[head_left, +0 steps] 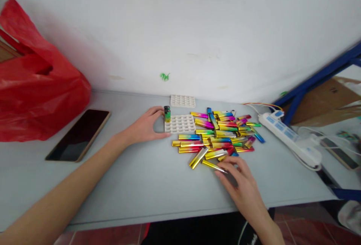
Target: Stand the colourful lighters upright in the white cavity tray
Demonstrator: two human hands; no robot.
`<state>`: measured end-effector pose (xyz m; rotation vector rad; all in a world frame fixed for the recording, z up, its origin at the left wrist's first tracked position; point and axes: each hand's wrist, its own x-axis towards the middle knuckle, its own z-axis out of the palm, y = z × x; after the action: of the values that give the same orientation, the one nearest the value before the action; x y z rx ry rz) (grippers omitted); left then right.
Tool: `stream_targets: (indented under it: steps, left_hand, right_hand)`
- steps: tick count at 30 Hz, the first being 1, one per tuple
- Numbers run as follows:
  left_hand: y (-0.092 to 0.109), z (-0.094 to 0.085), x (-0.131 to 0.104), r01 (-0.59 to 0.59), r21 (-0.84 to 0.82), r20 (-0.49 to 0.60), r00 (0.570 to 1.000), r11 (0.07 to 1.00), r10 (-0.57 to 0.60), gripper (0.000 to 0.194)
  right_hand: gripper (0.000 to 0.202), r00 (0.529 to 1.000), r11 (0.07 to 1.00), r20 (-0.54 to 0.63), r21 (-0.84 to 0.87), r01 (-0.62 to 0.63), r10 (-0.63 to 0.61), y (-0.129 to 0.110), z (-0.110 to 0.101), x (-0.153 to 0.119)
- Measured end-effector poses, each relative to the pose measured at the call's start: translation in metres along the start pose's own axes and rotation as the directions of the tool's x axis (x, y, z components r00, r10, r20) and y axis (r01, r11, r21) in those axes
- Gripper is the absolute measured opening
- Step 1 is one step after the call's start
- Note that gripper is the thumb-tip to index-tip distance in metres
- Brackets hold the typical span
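Note:
Two green lighters (167, 114) stand upright at the left end of a white tray (182, 125) with rows of holes. My left hand (146, 125) is beside them, thumb and fingers spread around the tray's left end. To the tray's right lies a heap of shiny multicolored lighters (222, 134). My right hand (239, 179) is at the heap's front edge, its thumb and fingers at the silvery end of a yellow lighter (211, 165) that lies at a slant.
A second white tray (182, 101) is by the wall. At the left are a dark phone (79, 135) and a red plastic bag (42, 90). A white power strip (290, 139) with cables lies at the right, near a blue frame (296, 109) and a cardboard box (324, 100).

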<state>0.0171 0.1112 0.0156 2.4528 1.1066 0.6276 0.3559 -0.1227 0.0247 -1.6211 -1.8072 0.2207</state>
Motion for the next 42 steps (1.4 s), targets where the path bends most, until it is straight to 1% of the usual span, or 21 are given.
stream_targets:
  steps: [2,5,8,10,12,14,16,17,18,20,22,24,28,30,33,37,42]
  left_hand:
    - [0.000,0.000,0.000,0.004,-0.006,-0.003,1.000,1.000,-0.004,0.084]
    - [0.002,-0.001,-0.001,0.003,-0.009,0.009,1.000,1.000,-0.003,0.085]
    - [0.003,0.000,-0.002,0.006,-0.014,-0.001,1.000,1.000,-0.006,0.086]
    - [0.002,0.001,-0.002,0.005,-0.017,-0.020,1.000,1.000,-0.006,0.086]
    - [0.001,0.002,-0.002,-0.001,-0.013,-0.032,0.999,1.000,0.001,0.085]
    - [0.000,0.003,-0.003,-0.010,-0.009,-0.036,0.999,1.000,0.009,0.085]
    - [0.000,0.004,-0.003,-0.015,-0.011,-0.033,0.999,1.000,0.015,0.085]
    - [0.001,0.003,-0.004,-0.017,-0.013,-0.033,0.999,1.000,0.016,0.084]
    - [0.001,0.003,-0.004,-0.016,-0.017,-0.037,0.999,1.000,0.016,0.084]
    - [0.003,0.003,-0.005,-0.014,-0.025,-0.048,0.999,1.000,0.012,0.083]
    - [0.004,0.003,-0.006,-0.007,-0.029,-0.048,0.999,1.000,0.006,0.081]
    - [0.005,0.002,-0.006,0.002,-0.021,-0.035,0.999,1.000,-0.002,0.081]
    - [0.006,0.002,-0.005,0.005,-0.006,-0.019,1.000,1.000,-0.005,0.081]
    - [0.005,0.002,-0.005,0.006,-0.008,-0.016,1.000,1.000,-0.006,0.081]
    - [0.003,0.002,-0.005,0.012,-0.004,-0.021,1.000,1.000,-0.012,0.083]
    - [0.002,0.002,-0.005,-0.009,0.009,-0.028,1.000,1.000,0.009,0.084]
    - [0.002,0.001,-0.004,-0.012,0.021,-0.020,1.000,1.000,0.013,0.082]
  right_hand:
    - [0.022,0.997,0.990,0.018,0.111,-0.082,0.081,0.000,-0.006,0.003]
    - [0.028,0.976,0.937,0.012,0.278,-0.210,0.215,0.003,-0.013,0.015]
    - [0.035,0.943,0.835,-0.021,0.473,-0.282,0.331,0.004,-0.010,0.046]
    - [0.037,0.921,0.726,-0.018,0.622,-0.295,0.390,-0.001,-0.002,0.077]
    - [0.040,0.916,0.578,0.023,0.769,-0.272,0.400,-0.010,0.011,0.114]
    - [0.042,0.927,0.433,0.074,0.868,-0.242,0.369,-0.022,0.026,0.151]
    - [0.049,0.939,0.347,0.212,0.889,-0.300,0.270,-0.035,0.041,0.183]
    - [0.051,0.936,0.326,0.285,0.882,-0.341,0.207,-0.041,0.048,0.194]
    - [0.053,0.924,0.321,0.354,0.867,-0.382,0.144,-0.046,0.055,0.204]
    - [0.054,0.888,0.352,0.457,0.824,-0.444,0.049,-0.053,0.066,0.214]
    - [0.056,0.860,0.417,0.510,0.777,-0.472,0.023,-0.056,0.076,0.215]
    - [0.059,0.860,0.499,0.508,0.733,-0.462,0.050,-0.056,0.085,0.211]
    - [0.069,0.895,0.676,0.415,0.613,-0.409,0.166,-0.054,0.099,0.199]
    - [0.069,0.894,0.723,0.386,0.547,-0.421,0.229,-0.053,0.103,0.196]
    - [0.063,0.897,0.735,0.345,0.525,-0.429,0.277,-0.053,0.107,0.193]
    - [0.055,0.914,0.737,0.307,0.547,-0.396,0.264,-0.049,0.107,0.192]
    - [0.063,0.892,0.686,0.298,0.570,-0.453,0.341,-0.047,0.103,0.189]
